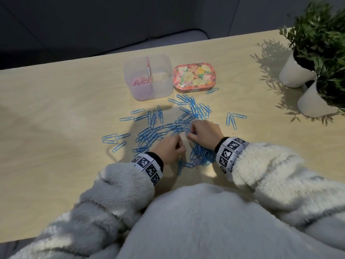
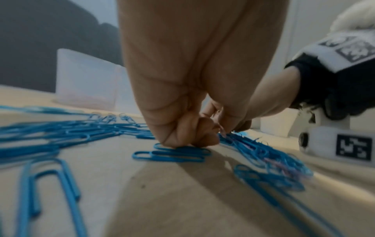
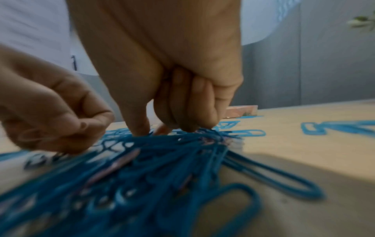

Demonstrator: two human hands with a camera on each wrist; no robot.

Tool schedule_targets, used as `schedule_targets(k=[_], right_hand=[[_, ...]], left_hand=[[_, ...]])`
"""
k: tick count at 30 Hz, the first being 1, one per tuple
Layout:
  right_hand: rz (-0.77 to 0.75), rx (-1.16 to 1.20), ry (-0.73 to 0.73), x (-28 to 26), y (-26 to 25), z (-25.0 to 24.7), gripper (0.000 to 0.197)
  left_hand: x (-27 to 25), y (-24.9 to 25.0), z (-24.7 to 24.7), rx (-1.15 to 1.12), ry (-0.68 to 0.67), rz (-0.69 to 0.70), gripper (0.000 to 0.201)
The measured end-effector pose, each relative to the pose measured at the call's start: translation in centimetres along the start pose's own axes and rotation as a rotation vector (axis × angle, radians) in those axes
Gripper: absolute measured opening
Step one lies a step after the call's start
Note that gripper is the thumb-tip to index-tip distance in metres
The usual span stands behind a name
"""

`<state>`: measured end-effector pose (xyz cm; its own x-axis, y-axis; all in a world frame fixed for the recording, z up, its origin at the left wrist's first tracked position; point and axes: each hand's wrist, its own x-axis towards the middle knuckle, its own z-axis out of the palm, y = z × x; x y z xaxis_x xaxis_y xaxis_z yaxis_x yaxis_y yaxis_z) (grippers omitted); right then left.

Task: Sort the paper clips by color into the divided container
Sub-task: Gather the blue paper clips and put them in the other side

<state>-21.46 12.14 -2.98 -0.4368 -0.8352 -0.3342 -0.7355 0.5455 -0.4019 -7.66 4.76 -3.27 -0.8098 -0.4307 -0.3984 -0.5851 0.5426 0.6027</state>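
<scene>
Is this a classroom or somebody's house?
Hard to say; probably a desk at home or in an office. A pale wooden table holds potted plants, a floral tin, and what may be a sofa behind.

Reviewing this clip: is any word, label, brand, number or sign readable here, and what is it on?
No readable words or numbers.
Wristbands on the left hand and right hand: square black-and-white code markers, no letters; tiny print beside them too small to read.
Floral tin lid: a small mark at its front edge, too small to read.
Divided container: no label visible.
</scene>
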Motion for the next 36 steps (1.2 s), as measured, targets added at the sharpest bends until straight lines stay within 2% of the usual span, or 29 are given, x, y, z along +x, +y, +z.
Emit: schedule_targets(k=[2, 5, 8, 11, 13, 15, 17, 20, 23, 26, 29, 32, 34, 36], right_hand=[[-0.034, 0.163, -0.043, 0.9, -0.3, -0.2, 0.017], [-0.07, 0.396, -0.085, 1.7, -0.3, -1.3, 0.019], [-0.032, 0.419, -0.019, 1.9, 1.4, -2.7, 0.013], [0.04, 0.362, 0.062, 1.7, 4.2, -3.8, 0.016], [0.096, 0.396, 0.05, 1.3, 5.6, -3.7, 0.018], [0.128, 0.415, 0.0, 1.0, 6.1, -3.0, 0.022], [0.137, 0.348, -0.04, 0.6, 5.5, -2.6, 0.016], [0.122, 0.192, -0.024, 0.2, 4.3, -2.0, 0.017], [0.098, 0.063, -0.011, 0.3, 3.3, -1.5, 0.016], [0.122, 0.17, -0.014, 0.8, 3.4, -1.6, 0.015], [0.167, 0.263, 0.095, 1.0, 4.1, -2.8, 0.014], [0.176, 0.187, 0.211, 0.9, 4.8, -3.8, 0.011], [0.155, 0.137, 0.22, 0.6, 4.8, -4.0, 0.007], [0.129, 0.104, 0.183, 0.1, 4.2, -3.5, 0.01]], left_hand=[[0.1, -0.4, -0.4, -0.138, -0.022, -0.036, 0.012], [0.3, -0.9, -1.0, -0.325, -0.071, -0.084, 0.003], [0.5, -0.5, -1.8, -0.545, -0.102, -0.166, 0.012], [0.9, 0.0, -2.2, -0.647, -0.067, -0.216, 0.021], [1.2, 0.7, -2.1, -0.706, -0.048, -0.233, 0.018], [1.7, 1.2, -1.8, -0.657, -0.034, -0.202, 0.017], [2.3, 1.7, -1.4, -0.541, -0.006, -0.137, 0.017], [3.3, 2.3, -0.9, -0.271, 0.069, -0.043, 0.011], [3.9, 2.7, -0.3, -0.052, 0.077, -0.018, 0.016], [4.1, 2.8, 0.1, -0.007, 0.054, -0.024, 0.012], [4.0, 2.9, 0.2, 0.023, 0.04, -0.036, 0.009], [3.9, 2.5, 0.4, 0.065, 0.042, -0.053, 0.011], [3.8, 2.3, 0.3, 0.054, 0.043, -0.06, 0.008], [3.7, 2.2, -0.1, -0.056, 0.024, -0.072, 0.008]])
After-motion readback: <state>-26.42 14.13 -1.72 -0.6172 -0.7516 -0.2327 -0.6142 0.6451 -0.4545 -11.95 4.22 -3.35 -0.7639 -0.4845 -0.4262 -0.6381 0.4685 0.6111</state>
